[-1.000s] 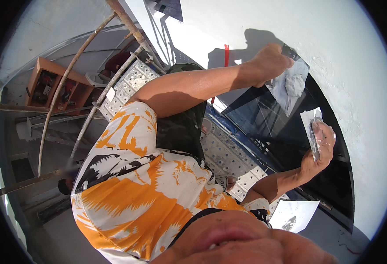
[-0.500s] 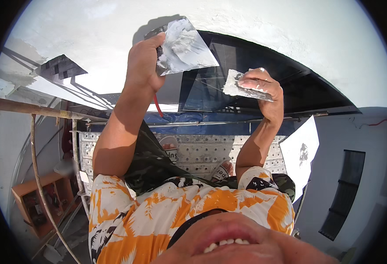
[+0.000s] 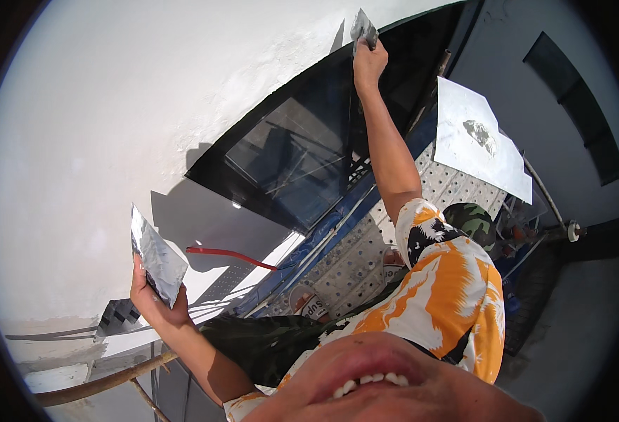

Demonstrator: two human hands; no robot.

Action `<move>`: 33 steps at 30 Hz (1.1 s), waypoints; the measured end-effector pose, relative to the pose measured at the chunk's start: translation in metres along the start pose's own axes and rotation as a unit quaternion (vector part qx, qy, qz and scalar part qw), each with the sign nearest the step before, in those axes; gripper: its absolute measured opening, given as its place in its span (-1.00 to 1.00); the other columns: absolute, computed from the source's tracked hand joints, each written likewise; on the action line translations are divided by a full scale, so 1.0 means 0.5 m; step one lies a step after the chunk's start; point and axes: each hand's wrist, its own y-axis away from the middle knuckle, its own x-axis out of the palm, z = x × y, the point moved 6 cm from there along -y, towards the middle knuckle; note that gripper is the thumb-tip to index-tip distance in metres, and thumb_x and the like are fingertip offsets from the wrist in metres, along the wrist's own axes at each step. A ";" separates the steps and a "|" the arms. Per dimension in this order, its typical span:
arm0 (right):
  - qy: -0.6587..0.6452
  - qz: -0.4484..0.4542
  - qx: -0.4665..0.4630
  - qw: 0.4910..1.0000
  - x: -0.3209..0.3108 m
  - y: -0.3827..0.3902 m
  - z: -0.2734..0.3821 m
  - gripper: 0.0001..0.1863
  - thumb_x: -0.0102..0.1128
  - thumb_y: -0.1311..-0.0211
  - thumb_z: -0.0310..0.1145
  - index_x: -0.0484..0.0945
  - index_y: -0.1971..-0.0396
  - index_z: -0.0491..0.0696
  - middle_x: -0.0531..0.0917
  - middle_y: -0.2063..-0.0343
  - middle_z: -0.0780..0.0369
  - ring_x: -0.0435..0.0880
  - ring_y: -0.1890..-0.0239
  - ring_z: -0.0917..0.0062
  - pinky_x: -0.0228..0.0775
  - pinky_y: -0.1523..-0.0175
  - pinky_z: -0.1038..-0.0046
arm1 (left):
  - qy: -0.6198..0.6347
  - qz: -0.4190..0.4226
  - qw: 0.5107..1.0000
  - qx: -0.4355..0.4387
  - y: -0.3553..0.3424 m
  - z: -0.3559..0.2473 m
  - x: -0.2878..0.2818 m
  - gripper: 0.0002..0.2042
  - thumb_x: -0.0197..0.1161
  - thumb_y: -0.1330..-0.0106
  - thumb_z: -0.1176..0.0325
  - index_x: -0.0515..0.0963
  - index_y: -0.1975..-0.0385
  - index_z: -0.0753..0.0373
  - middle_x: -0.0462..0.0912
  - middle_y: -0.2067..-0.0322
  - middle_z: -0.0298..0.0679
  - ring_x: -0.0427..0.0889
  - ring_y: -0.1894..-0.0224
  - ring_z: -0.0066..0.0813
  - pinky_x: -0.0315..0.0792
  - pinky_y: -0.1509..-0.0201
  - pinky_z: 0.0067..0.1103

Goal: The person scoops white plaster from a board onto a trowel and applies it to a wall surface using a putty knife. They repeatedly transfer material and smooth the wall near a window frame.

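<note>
My left hand (image 3: 151,295) grips a putty-smeared metal plate (image 3: 159,257), held tilted beside the white wall (image 3: 98,141) at the lower left of the head view. My right hand (image 3: 370,65), arm stretched toward the top, is closed on a small metal spreader (image 3: 364,28) with pale putty on it. Its blade is near the wall's edge above a dark glass opening (image 3: 288,162); whether it touches the wall I cannot tell.
A perforated metal scaffold platform (image 3: 355,260) is under my sandalled feet, with poles (image 3: 105,385) around it. A white sheet (image 3: 474,165) with a grey smear lies on the right. A red strip (image 3: 230,254) hangs below the opening. A dark slit window (image 3: 573,105) is at upper right.
My view has swung round over the second. My right hand with the spreader has reached upward to the wall's edge; my left hand with the plate is now lower, at the left.
</note>
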 end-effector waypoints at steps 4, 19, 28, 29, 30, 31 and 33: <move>0.192 -0.054 -0.127 0.972 0.073 0.026 0.044 -0.54 0.12 -0.08 -0.57 0.56 -0.06 -0.17 0.62 0.16 0.01 0.58 0.11 0.10 0.41 -0.03 0.24 | 0.025 -0.013 0.999 -0.016 0.006 0.009 0.011 -0.66 0.09 -0.41 0.24 0.53 -0.06 0.29 0.65 0.08 -0.25 0.66 0.11 -0.45 0.54 0.10 -0.55; 0.155 0.012 -0.169 0.973 0.138 0.049 0.059 -0.42 -0.02 0.05 -0.62 0.49 -0.10 -0.24 0.50 -0.01 0.01 0.45 -0.02 0.09 0.26 -0.15 0.17 | 0.105 0.008 0.994 -0.030 -0.001 0.014 -0.036 -0.67 0.08 -0.41 0.30 0.51 -0.06 0.36 0.64 0.04 -0.17 0.65 0.04 -0.37 0.56 -0.01 -0.47; 0.070 0.101 -0.178 0.976 0.139 0.316 0.192 -0.43 0.04 -0.02 -0.63 0.51 -0.14 -0.09 0.53 -0.01 0.12 0.47 0.00 0.17 0.24 -0.11 0.17 | 0.042 -0.007 0.999 -0.021 -0.012 0.014 -0.023 -0.64 0.12 -0.43 0.22 0.50 -0.07 0.34 0.64 0.04 -0.20 0.66 0.06 -0.35 0.57 0.00 -0.40; 0.086 0.074 -0.182 0.977 0.105 0.256 0.183 -0.46 0.03 -0.05 -0.63 0.55 -0.11 -0.04 0.57 0.03 0.14 0.49 0.04 0.17 0.27 -0.08 0.19 | 0.068 0.004 0.997 -0.020 -0.008 0.010 -0.026 -0.64 0.11 -0.43 0.22 0.50 -0.07 0.34 0.63 0.03 -0.19 0.66 0.06 -0.34 0.57 -0.01 -0.40; 0.063 0.014 -0.197 0.978 0.075 0.177 0.172 -0.46 0.02 -0.07 -0.61 0.54 -0.12 -0.05 0.60 0.10 0.11 0.50 0.09 0.16 0.30 -0.06 0.21 | 0.093 0.014 0.995 -0.022 -0.004 0.008 -0.031 -0.65 0.10 -0.43 0.22 0.50 -0.07 0.34 0.63 0.03 -0.19 0.66 0.05 -0.33 0.57 -0.01 -0.40; 0.070 -0.007 -0.146 0.987 0.052 0.099 0.139 -0.49 0.02 -0.11 -0.59 0.54 -0.13 -0.06 0.61 0.09 0.06 0.55 0.08 0.14 0.35 -0.05 0.21 | 0.101 0.019 0.994 -0.025 -0.002 0.006 -0.037 -0.65 0.09 -0.43 0.24 0.49 -0.08 0.35 0.63 0.03 -0.17 0.66 0.05 -0.34 0.57 -0.01 -0.42; 0.119 -0.044 -0.111 0.986 0.036 -0.026 0.090 -0.51 0.02 -0.14 -0.57 0.54 -0.12 -0.08 0.61 0.06 0.03 0.59 0.07 0.11 0.39 -0.05 0.20 | 0.109 0.005 0.994 -0.030 0.004 0.007 -0.052 -0.64 0.06 -0.42 0.29 0.48 -0.09 0.37 0.62 0.03 -0.14 0.66 0.04 -0.35 0.59 -0.01 -0.46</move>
